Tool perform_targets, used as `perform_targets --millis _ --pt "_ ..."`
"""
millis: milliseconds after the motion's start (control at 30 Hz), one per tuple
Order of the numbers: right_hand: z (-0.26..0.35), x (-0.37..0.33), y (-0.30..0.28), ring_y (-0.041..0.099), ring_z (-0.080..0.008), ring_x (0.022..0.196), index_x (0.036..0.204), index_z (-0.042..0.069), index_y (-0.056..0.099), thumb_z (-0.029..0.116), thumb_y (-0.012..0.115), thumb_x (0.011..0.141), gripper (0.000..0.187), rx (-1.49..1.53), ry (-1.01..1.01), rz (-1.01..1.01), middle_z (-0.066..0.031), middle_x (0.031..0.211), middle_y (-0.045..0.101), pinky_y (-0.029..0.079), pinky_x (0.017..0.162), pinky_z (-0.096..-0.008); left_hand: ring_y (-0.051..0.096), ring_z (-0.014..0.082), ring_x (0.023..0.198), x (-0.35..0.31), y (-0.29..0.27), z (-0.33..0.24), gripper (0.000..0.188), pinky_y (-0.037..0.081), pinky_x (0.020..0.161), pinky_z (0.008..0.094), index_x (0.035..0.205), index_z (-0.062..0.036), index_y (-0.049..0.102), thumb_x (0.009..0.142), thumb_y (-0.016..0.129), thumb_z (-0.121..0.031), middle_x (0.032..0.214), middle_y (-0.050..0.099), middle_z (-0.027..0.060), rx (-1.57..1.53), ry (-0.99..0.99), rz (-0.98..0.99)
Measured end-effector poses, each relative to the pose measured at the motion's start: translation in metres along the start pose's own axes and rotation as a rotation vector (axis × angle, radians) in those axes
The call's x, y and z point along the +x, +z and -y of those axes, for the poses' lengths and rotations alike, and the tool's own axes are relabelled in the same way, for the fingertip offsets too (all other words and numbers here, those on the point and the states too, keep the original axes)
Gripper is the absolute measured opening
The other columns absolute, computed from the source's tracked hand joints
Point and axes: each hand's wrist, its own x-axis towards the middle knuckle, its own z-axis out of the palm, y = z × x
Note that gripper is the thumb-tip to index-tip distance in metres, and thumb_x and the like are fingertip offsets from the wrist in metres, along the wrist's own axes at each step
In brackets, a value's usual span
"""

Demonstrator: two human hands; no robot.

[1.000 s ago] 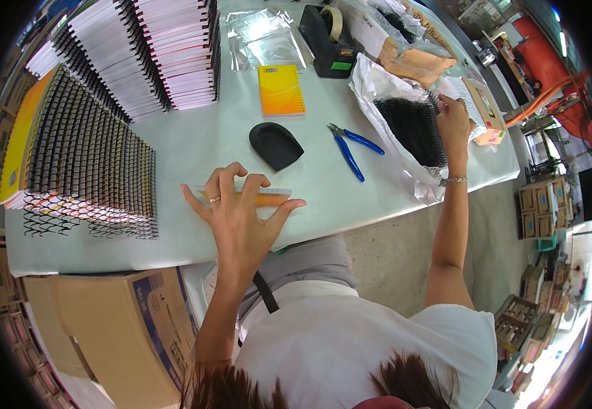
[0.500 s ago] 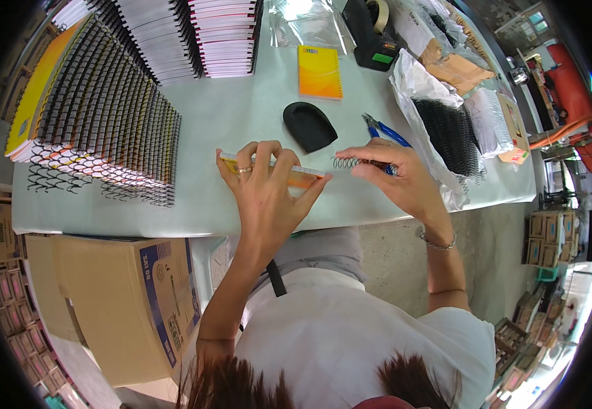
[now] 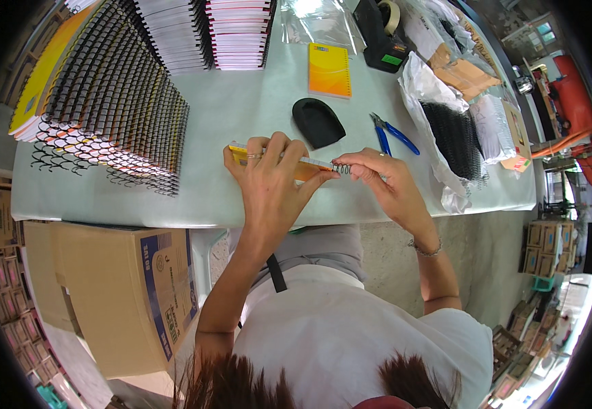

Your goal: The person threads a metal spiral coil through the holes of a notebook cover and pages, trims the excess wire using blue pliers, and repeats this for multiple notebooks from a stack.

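Observation:
My left hand [image 3: 272, 170] grips a small yellow-orange notebook [image 3: 304, 172] from above, fingers over its far side and thumb along its near side. The notebook stands on its edge, its white page edge turned up. Between the fingertips of my right hand [image 3: 384, 180] is a black spiral binding coil [image 3: 342, 169], its end touching the notebook's right corner. Part of the coil is hidden by my fingers. Just beyond my hands lies a black curved pad [image 3: 317, 123]. Blue-handled cutters [image 3: 395, 134] rest open on the table, past my right hand.
Stacked spiral-bound notebooks [image 3: 115, 95] stand at the left, with more stacks [image 3: 240, 34] behind. A finished-looking yellow notebook [image 3: 330, 71] lies near a black tape dispenser [image 3: 382, 37]. White paper wrapping holds many black coils [image 3: 452, 136] at the right. A cardboard box [image 3: 108, 293] stands below the table's left side.
My right hand has brought the coil leftward to the notebook's corner; before, a gap lay between them. The cutters are now uncovered by my right hand. The whole view has shifted slightly.

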Motion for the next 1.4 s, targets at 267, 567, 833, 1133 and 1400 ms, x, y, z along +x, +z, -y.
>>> perform_targets --millis 267,567,833,1133,1400 --pt "-0.002 0.003 0.014 0.060 -0.0253 0.085 0.113 0.004 0.059 0.015 0.059 0.101 0.016 -0.231 -0.049 -0.067 -0.0098 0.095 0.065 0.042 0.081 -0.0352 0.051 0.0254 0.100 0.000 -0.004 -0.001 0.033 0.027 0.099 0.0545 0.095 -0.0123 0.066 0.082 0.079 -0.039 0.097 0.057 -0.0011 0.011 -0.010 0.038" --pt "0.009 0.013 0.023 0.056 -0.0271 0.088 0.103 0.006 0.062 0.016 0.058 0.101 0.011 -0.457 -0.105 -0.170 -0.0093 0.091 0.059 0.035 0.086 -0.0380 0.051 0.0283 0.113 -0.005 -0.005 0.005 0.035 0.028 0.107 0.0518 0.122 -0.0116 0.060 0.092 0.073 -0.024 0.127 0.050 0.0096 -0.086 -0.079 0.047" --pt "-0.007 0.024 0.005 0.059 -0.0310 0.100 0.108 0.005 0.066 0.008 0.060 0.097 0.012 -0.267 -0.120 0.109 -0.0118 0.114 0.060 0.045 0.085 -0.0413 0.042 0.0346 0.122 -0.010 -0.014 0.019 0.037 0.040 0.104 0.0474 0.119 -0.0067 0.057 0.090 0.077 -0.019 0.130 0.037 0.0176 -0.368 -0.245 0.008" --pt "-0.047 0.082 -0.023 0.055 -0.0288 0.116 0.108 0.008 0.069 0.006 0.077 0.085 0.025 -0.300 0.053 0.308 -0.0102 0.147 0.044 0.049 0.097 -0.0362 0.043 0.0323 0.121 -0.005 -0.039 0.051 0.037 0.042 0.102 0.0455 0.112 -0.0058 0.055 0.089 0.078 -0.023 0.123 0.038 0.0152 -0.445 -0.159 0.141" --pt "-0.047 0.081 0.011 0.054 -0.0313 0.121 0.100 0.006 0.065 0.025 0.083 0.083 0.032 -0.355 -0.147 0.140 -0.0122 0.148 0.045 0.052 0.095 -0.0353 0.044 0.0294 0.119 -0.010 -0.017 0.061 0.079 0.042 0.104 0.0407 0.123 -0.0045 0.044 0.068 0.095 -0.030 0.122 0.038 0.0134 -0.471 -0.209 0.074"
